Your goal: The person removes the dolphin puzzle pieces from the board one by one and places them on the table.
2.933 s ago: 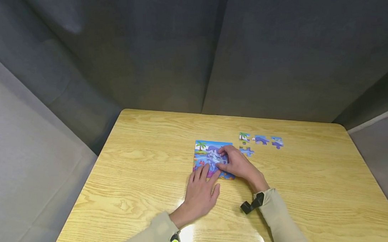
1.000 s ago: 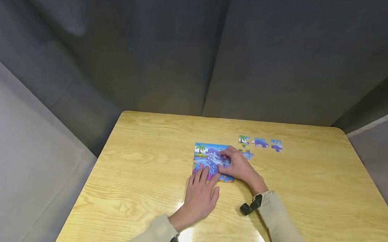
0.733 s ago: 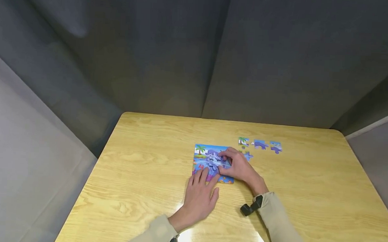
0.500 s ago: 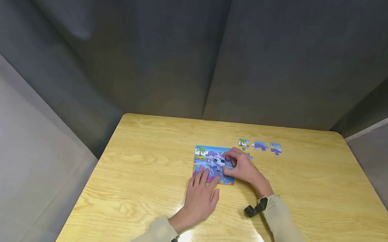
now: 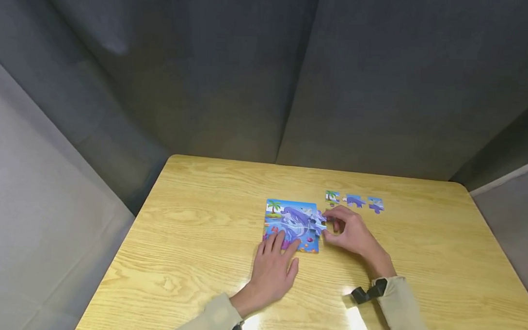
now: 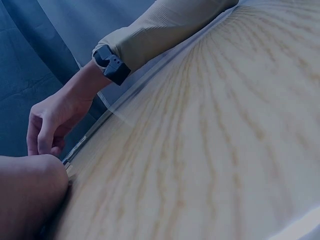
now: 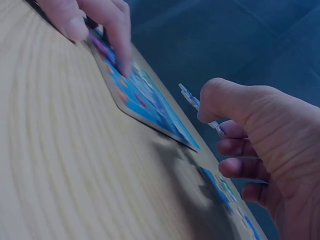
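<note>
A dolphin picture puzzle board [image 5: 274, 215] with a palm tree lies on the wooden table. My left hand [image 5: 273, 267] rests its spread, straight fingers on the board's near edge. In the head view my right hand [image 5: 351, 231] pinches a purple-blue jigsaw piece [image 5: 318, 223] by thumb and fingertips at the board's right edge. From the right wrist view, this jigsaw piece [image 7: 189, 96] is raised above the surface, its shadow falling beside the board [image 7: 145, 107]. The left wrist view catches the right hand [image 6: 57, 120] beyond part of the left hand [image 6: 30, 187].
Several loose jigsaw pieces lie beyond my right hand: a palm tree piece [image 5: 332, 196], a dolphin piece [image 5: 354, 201] and a blue-white piece [image 5: 376, 204]. Another is mostly hidden behind the right hand. Dark curtains [image 5: 223, 86] hang behind the table's far edge.
My right hand has moved right from over the middle of the board, taking the jigsaw piece with it. The dolphin under it now shows. The left hand has stayed in place.
</note>
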Motion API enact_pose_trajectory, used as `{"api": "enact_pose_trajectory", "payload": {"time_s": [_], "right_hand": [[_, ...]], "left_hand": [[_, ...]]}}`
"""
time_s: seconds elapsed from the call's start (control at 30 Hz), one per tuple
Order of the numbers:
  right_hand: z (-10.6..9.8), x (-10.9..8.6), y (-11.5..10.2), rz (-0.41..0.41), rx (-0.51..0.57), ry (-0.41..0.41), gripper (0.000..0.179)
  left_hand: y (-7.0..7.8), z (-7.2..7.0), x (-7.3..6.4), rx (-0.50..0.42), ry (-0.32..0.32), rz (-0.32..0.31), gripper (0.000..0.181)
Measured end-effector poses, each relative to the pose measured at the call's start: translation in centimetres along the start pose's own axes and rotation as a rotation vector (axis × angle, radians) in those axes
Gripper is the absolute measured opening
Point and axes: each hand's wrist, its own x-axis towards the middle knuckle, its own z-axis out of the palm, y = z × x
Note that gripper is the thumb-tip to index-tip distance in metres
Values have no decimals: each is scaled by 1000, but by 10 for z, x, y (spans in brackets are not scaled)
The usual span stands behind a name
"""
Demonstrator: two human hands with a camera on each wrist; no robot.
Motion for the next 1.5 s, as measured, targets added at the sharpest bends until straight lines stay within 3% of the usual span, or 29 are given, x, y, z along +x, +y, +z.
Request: {"api": "enact_pose_trajectory", "payload": {"time_s": [0.27,0.53,1.03,1.3,1.5], "right_hand": [[-26,-13,9,98,-23,30,41],[-43,-23,19,137,-95,91,40],[-59,-35,52,238,-55,63,38],[-59,-41,63,326,-120,5,34],[-58,-41,63,330,-134,-19,35]], "left_hand": [[0,2,-1,-17,23,19,49],[1,1,-1,-27,7,20,49],[1,-2,0,-22,2,8,49],[0,-1,0,-19,10,10,49],[0,0,0,-20,-5,2,49]]}}
